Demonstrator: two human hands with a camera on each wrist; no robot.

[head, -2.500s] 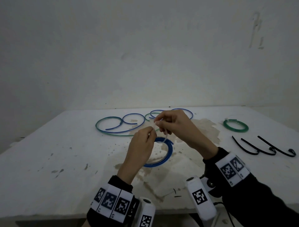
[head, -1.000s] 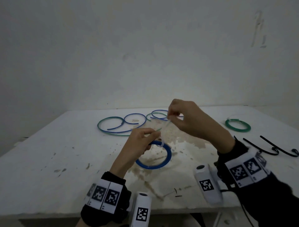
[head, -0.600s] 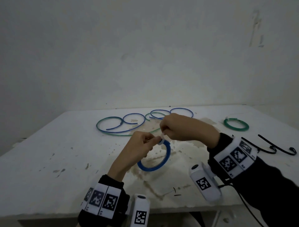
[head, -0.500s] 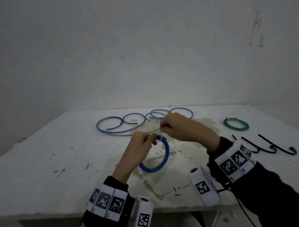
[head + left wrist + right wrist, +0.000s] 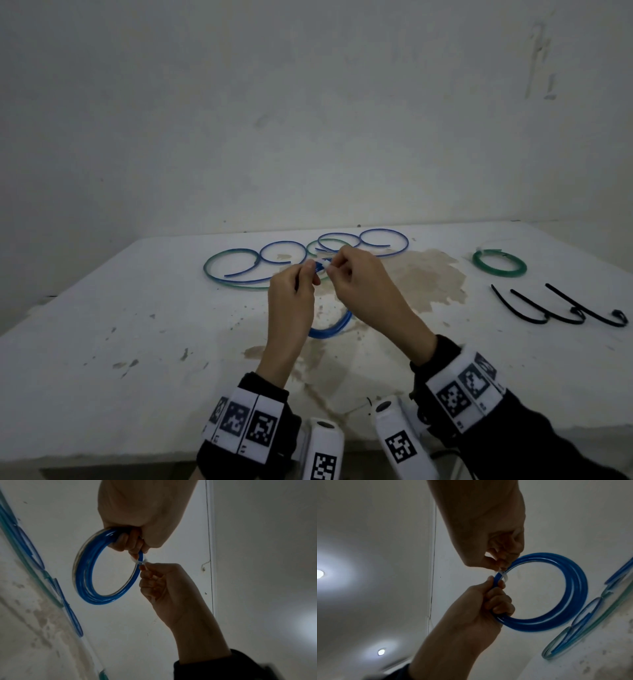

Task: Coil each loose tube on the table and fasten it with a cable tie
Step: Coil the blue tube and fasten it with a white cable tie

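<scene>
Fingers of the left hand point(image 5: 291, 301) curl around the blue coil point(image 5: 89, 577), held on edge above the table point(image 5: 102, 359), nearer the person than the loose tubes point(image 5: 239, 270). Right hand point(image 5: 363, 291) pinches the tail of a white cable tie point(image 5: 139, 561) that wraps the coil beside the left fingertips; the tail runs back through that fist. Wrist views show the whole ring; the head view shows only its lower arc, plus a tied green coil point(image 5: 499, 267) and black ties point(image 5: 558, 308) right of the tubes.
</scene>
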